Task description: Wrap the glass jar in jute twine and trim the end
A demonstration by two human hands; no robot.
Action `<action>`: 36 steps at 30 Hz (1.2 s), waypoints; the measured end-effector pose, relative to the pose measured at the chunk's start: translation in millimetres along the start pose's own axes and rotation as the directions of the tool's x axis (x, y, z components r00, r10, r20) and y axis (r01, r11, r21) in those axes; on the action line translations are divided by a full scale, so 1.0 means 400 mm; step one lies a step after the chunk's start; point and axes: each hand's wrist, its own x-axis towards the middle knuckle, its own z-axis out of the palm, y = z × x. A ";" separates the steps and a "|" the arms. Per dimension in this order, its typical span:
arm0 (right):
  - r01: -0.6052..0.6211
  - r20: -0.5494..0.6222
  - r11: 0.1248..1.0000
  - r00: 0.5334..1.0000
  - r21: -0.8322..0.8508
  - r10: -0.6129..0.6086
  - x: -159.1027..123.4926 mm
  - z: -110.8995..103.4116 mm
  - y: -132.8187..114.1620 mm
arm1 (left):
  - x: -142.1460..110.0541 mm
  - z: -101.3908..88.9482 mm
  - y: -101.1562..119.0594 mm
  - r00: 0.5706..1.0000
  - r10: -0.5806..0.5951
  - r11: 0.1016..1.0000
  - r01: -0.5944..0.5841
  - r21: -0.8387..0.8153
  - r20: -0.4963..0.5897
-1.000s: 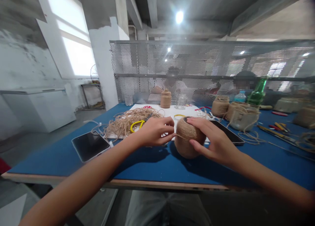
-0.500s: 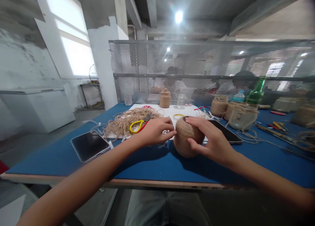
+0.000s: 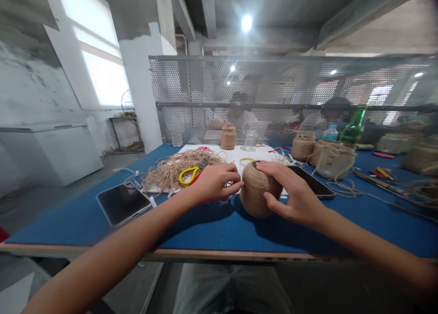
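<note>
A rounded, twine-wrapped jar (image 3: 257,198) with a dark opening at its top stands near the front of the table. My right hand (image 3: 296,191) grips it from the right, fingers over the top edge and thumb against the side. At the jar's left side, my left hand (image 3: 221,182) is closed in a pinch, fingertips close to the wrapping. Whatever lies between those fingertips is too small to make out. Just behind the left hand, scissors (image 3: 187,176) with yellow and red handles lie on a loose heap of twine (image 3: 167,170).
A phone (image 3: 125,203) lies at left; a dark tablet-like device (image 3: 313,184) is partly behind my right hand. Wrapped jars (image 3: 303,146), a green bottle (image 3: 354,127) and pliers (image 3: 386,174) occupy the right. Another wrapped jar (image 3: 228,137) and a clear glass jar (image 3: 251,141) stand behind.
The whole view has shifted very slightly. Both hands keep nearly the same hold and place at the jar; my right thumb sits a touch further right.
</note>
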 end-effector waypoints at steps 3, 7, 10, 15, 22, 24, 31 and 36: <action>0.006 0.005 1.000 1.000 -0.006 -0.006 0.000 0.000 0.001 | 0.001 0.000 0.001 1.000 0.000 1.000 0.000 0.000 -0.003; 0.019 0.021 1.000 1.000 -0.006 -0.019 0.000 -0.008 0.003 | 0.001 0.001 -0.001 1.000 0.006 1.000 -0.006 -0.010 -0.002; 0.014 0.023 1.000 1.000 -0.011 -0.013 0.001 -0.009 0.003 | 0.001 0.002 -0.001 1.000 0.007 1.000 -0.007 -0.015 0.002; -0.023 -0.067 0.999 0.998 -0.043 0.020 0.007 0.012 -0.004 | 0.003 -0.001 0.002 1.000 -0.008 0.998 0.008 -0.060 0.002; -0.043 -0.082 0.999 0.996 -0.018 0.041 0.012 0.026 -0.006 | 0.017 0.008 -0.014 0.983 -0.149 0.860 0.183 -0.477 0.110; -0.027 -0.059 1.000 0.998 -0.016 0.026 0.011 0.023 0.007 | 0.018 0.009 -0.015 0.982 -0.155 0.829 0.190 -0.526 0.110; -0.002 0.065 0.999 0.998 -0.051 0.006 0.009 -0.005 0.036 | 0.014 0.005 0.019 0.983 -0.137 0.843 0.181 -0.506 0.123; -0.002 0.010 0.983 1.000 -0.184 0.004 0.025 -0.009 -0.002 | 0.014 0.002 0.030 0.975 -0.156 0.842 0.214 -0.495 0.156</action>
